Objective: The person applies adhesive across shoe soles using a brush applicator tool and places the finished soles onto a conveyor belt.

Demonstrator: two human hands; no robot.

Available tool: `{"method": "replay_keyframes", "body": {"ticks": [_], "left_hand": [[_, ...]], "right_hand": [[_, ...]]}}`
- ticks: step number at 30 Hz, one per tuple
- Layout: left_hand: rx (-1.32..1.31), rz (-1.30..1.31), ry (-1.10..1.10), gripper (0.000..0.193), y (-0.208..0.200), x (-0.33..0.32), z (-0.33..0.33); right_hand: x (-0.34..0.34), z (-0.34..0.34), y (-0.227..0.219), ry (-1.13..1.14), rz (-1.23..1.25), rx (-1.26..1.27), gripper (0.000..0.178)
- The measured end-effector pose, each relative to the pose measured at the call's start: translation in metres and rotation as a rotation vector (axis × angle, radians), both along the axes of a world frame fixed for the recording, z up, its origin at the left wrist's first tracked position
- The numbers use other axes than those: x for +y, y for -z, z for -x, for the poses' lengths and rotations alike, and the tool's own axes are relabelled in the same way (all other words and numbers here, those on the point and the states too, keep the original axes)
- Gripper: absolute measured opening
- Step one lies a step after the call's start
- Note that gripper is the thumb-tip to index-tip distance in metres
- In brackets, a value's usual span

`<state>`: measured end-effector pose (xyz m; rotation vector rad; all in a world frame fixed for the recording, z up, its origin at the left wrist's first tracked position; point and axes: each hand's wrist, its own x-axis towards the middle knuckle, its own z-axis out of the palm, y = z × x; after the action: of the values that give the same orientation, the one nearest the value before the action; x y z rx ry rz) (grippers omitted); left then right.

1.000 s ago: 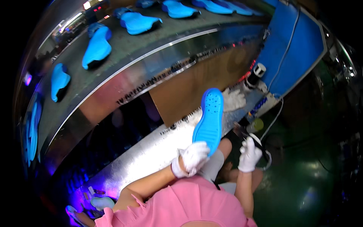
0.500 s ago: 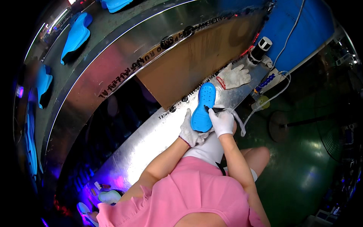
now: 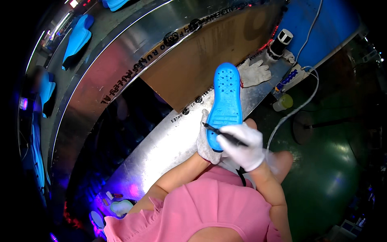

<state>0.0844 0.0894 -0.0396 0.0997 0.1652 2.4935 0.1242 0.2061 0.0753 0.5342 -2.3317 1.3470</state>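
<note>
My left hand (image 3: 207,143), in a knitted white glove, is closed round the heel end and left edge of a blue shoe sole (image 3: 226,105). The sole stands with its wide, hole-patterned end pointing away from me and its ridged face showing. My right hand (image 3: 249,146), in a white glove and blurred by motion, is closed on a slim black pen-like tool (image 3: 225,135). The tool's tip reaches across the lower part of the sole toward its left edge; contact I cannot tell. A white hose (image 3: 284,117) runs down near my right wrist.
A metal bench (image 3: 161,149) lies before me, with a spare white glove (image 3: 256,74) and a black-and-silver cylinder (image 3: 281,42) on it. Beyond stands a brown cardboard sheet (image 3: 181,68). A curved conveyor at left carries blue shoe pieces (image 3: 77,39). A yellow-topped cup (image 3: 283,103) sits right.
The sole has come up closer to view and stands more upright. My right hand has moved down and right, with the black tool now showing across the sole's lower end.
</note>
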Motion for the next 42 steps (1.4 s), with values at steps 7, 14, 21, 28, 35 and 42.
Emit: {"method": "replay_keyframes", "body": {"ticks": [7, 14, 21, 28, 35, 42], "left_hand": [[-0.043, -0.218, 0.140, 0.098, -0.021, 0.000, -0.002], [0.011, -0.213, 0.184, 0.096, -0.030, -0.011, 0.015], [0.028, -0.019, 0.102, 0.093, -0.057, -0.027, 0.028], [0.099, 0.044, 0.282, 0.080, -0.050, -0.040, 0.043], [0.459, 0.574, 0.429, 0.064, -0.033, -0.057, 0.076], [0.276, 0.647, 0.499, 0.044, -0.043, -0.063, 0.091]], "right_hand": [[-0.009, -0.021, 0.006, 0.052, -0.251, 0.214, 0.022], [-0.006, -0.021, 0.008, 0.201, 0.028, 0.105, 0.017], [-0.004, -0.021, 0.003, 0.302, 0.439, -0.301, 0.017], [0.002, -0.025, -0.016, 0.046, 0.190, -0.322, 0.021], [0.002, -0.025, -0.013, -0.176, -0.074, -0.117, 0.023], [0.004, -0.030, -0.028, -0.193, -0.319, -0.052, 0.029]]}}
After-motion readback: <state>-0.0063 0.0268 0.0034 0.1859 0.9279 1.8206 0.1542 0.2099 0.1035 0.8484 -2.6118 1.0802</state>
